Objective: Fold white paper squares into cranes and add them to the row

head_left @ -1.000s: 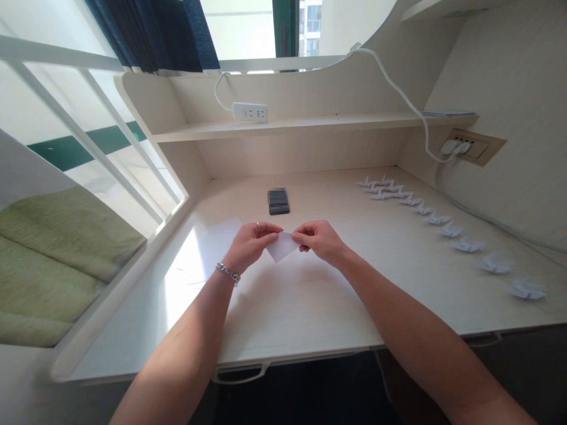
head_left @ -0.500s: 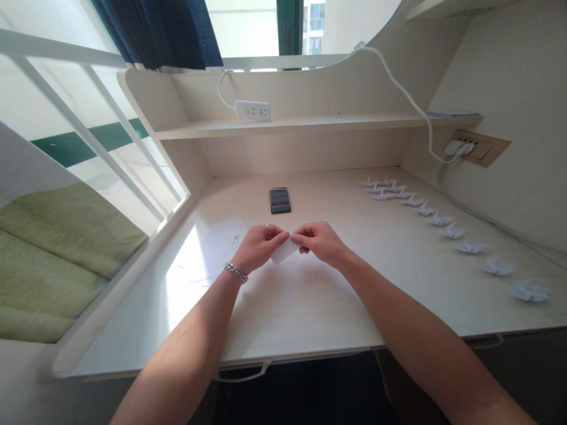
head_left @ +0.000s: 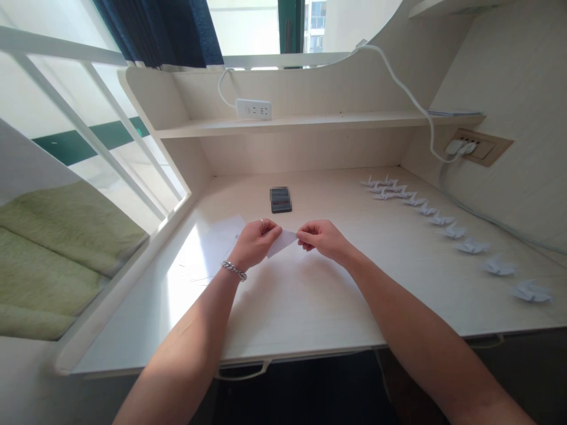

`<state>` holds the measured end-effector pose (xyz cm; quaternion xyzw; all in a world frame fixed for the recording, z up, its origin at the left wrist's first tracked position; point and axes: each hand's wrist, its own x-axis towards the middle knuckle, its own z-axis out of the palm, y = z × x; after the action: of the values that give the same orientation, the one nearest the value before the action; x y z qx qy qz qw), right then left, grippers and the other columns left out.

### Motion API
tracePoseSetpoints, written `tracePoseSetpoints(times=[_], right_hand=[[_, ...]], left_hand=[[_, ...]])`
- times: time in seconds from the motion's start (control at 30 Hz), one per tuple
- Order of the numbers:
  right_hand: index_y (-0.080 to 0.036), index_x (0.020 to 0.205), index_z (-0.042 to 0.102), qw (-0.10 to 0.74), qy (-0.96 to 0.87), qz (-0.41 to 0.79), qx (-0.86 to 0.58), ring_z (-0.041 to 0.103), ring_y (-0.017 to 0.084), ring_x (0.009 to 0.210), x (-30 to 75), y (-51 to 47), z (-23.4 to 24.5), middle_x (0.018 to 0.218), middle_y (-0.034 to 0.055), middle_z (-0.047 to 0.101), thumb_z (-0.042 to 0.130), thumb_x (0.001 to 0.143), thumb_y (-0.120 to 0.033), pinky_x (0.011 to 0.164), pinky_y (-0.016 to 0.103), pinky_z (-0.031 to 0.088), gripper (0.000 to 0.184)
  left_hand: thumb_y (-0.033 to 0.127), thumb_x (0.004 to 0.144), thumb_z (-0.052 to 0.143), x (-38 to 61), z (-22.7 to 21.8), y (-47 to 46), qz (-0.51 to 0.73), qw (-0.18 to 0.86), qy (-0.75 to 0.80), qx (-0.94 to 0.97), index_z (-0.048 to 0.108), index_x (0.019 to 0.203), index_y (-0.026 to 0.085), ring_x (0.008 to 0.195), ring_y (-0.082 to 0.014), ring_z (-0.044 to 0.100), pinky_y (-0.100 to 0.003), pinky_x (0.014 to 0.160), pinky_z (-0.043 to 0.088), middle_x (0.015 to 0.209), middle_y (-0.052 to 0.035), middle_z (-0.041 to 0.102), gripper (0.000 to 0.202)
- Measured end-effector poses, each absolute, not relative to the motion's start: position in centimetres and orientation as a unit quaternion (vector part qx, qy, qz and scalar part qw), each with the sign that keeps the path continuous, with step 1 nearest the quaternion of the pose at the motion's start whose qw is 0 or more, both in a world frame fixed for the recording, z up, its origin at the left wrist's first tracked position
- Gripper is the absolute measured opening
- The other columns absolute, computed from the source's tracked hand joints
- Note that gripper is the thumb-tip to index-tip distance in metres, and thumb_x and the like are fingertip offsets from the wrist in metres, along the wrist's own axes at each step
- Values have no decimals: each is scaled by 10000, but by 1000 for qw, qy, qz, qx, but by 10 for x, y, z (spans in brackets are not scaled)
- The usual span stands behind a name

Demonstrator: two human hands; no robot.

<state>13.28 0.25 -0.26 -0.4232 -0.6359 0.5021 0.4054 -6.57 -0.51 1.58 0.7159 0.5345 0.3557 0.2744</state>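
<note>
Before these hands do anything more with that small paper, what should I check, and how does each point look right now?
1. Left hand holds the small paper: ok, pinched at one side.
2. Right hand is on the paper's pointed tip: ok.
3. Crease sharp and edges matching: cannot tell, too small.
4. Dark object clear of both hands: ok, lying beyond them.
5. Folded paper birds clear: ok, off to the right.
6. Loose paper free of the left wrist: cannot tell, they overlap in this view.
</note>
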Motion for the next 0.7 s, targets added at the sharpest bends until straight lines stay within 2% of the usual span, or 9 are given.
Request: tracePoseSetpoints(times=[0.23, 0.53, 0.7], right_hand=[[-139, 672, 651, 394, -653, 482, -431, 553, 105, 535, 136, 5, -3, 609, 29, 644, 625, 762, -259, 539, 237, 461, 153], [-151, 769, 647, 425, -606, 510, -439, 592, 117, 590, 139, 4, 2, 721, 42, 673, 619, 801, -322, 559, 243, 492, 176], [-158, 693, 622, 401, -685, 438, -422, 577, 119, 554, 134, 2, -5, 640, 30, 647, 598, 819, -320, 549, 246, 471, 207]], left_hand=[[458, 784, 607, -70, 17, -5, 332, 316, 532, 713, 709, 784, 159, 635, -155, 580, -247, 541, 407, 701, -34, 675, 316], [435, 785, 611, -68, 20, -8, 331, 285, 543, 718, 727, 797, 165, 620, -148, 586, -240, 523, 405, 713, -40, 697, 294], [415, 787, 612, -63, 20, -10, 325, 303, 527, 725, 720, 776, 157, 628, -146, 591, -237, 527, 410, 712, -43, 697, 280]])
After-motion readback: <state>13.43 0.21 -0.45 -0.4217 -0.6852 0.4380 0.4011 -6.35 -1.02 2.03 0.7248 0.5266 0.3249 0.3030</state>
